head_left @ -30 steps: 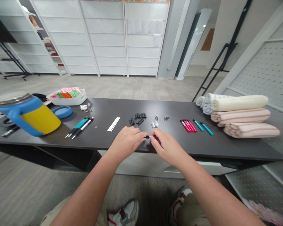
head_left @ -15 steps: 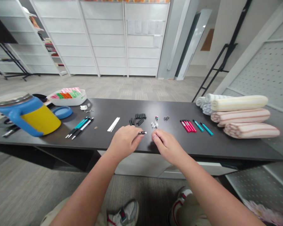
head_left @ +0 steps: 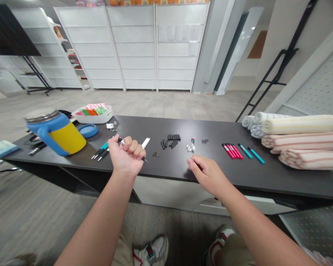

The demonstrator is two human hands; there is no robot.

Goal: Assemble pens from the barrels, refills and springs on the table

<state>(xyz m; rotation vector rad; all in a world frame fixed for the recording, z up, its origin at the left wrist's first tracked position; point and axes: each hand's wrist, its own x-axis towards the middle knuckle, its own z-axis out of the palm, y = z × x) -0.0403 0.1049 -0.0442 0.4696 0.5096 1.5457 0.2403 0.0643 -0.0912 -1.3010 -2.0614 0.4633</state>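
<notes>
My left hand [head_left: 127, 159] is turned palm up, fingers curled around a pen [head_left: 145, 160] with a dark pointed tip; most of its barrel is hidden in the fist. My right hand [head_left: 207, 170] hovers by the table's front edge, thumb and fingers pressed together; whatever they hold, if anything, does not show. Just beyond the right hand lie small white pieces [head_left: 191, 148]. Tiny metal springs [head_left: 156, 154] rest between the hands. Behind the left hand are thin white refills [head_left: 146, 142] and several pens [head_left: 100, 150], partly covered.
Black pen parts [head_left: 173, 137] and small grey pieces [head_left: 204, 140] lie mid-table. Red barrels [head_left: 232, 151] and teal barrels [head_left: 256, 155] are to the right, before rolled towels [head_left: 308, 142]. A blue-yellow mug [head_left: 69, 136], blue lid [head_left: 88, 130] and white basket [head_left: 96, 118] stand left.
My left hand has swung left, away from the right hand, and turned palm up with the pen. The springs now show. The right hand stays closed near the edge; the view has shifted left.
</notes>
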